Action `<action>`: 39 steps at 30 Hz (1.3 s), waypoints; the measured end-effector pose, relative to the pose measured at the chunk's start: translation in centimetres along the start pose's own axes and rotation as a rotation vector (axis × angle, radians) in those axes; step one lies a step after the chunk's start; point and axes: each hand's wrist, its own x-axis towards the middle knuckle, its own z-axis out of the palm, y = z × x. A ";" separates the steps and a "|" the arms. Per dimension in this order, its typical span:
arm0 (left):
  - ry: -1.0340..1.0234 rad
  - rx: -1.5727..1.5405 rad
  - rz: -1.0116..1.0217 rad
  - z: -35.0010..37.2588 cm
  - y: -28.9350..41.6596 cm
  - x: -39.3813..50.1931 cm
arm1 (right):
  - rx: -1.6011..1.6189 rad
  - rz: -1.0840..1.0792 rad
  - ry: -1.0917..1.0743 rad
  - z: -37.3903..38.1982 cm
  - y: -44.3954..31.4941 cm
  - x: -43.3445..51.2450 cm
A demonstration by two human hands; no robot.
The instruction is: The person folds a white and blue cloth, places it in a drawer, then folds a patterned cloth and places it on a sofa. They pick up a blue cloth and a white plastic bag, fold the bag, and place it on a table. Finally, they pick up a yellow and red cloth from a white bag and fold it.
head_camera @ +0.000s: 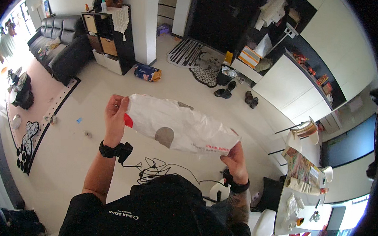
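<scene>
A white plastic bag point(188, 123) is stretched out flat in front of me, off the floor. It bears red and grey printing, a grey disc and a red patch at its left end. My left hand point(115, 116) pinches the left end between thumb and fingers. The lower right corner is gripped by my right hand point(237, 160), whose fingertips are partly behind the plastic. Both wrists carry black straps with small devices, and a tangled black cable point(154, 168) runs between them above my chest.
A blue package point(147, 73) lies on the floor ahead, near a black shelf unit point(126, 44). Beyond are a filled trash bin point(226, 75), shoes point(224, 93) and doormats point(196, 57). A dining table point(283, 203) with white chairs point(263, 225) stands right; a black sofa point(71, 55) is far left.
</scene>
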 end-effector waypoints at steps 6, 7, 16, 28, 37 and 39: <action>0.203 0.032 0.161 -0.3 1.2 -2.3 | -0.180 -0.018 0.013 0.0 -0.4 3.8; 0.219 0.024 0.182 -0.5 1.4 -2.8 | -0.194 -0.031 -0.033 -0.2 -0.2 4.3; 0.335 -0.095 0.189 -2.8 3.4 -5.3 | -0.262 -0.025 -0.174 -1.5 1.9 6.5; 0.113 0.193 0.297 -5.2 5.6 -6.8 | -0.138 -0.184 -0.071 -4.7 1.8 8.7; 0.149 0.248 0.081 -5.2 5.8 -6.1 | -0.278 -0.289 0.197 -2.7 2.5 10.3; 0.057 0.172 -0.037 -5.9 6.1 -6.1 | -0.263 -0.320 0.178 -2.4 2.0 10.5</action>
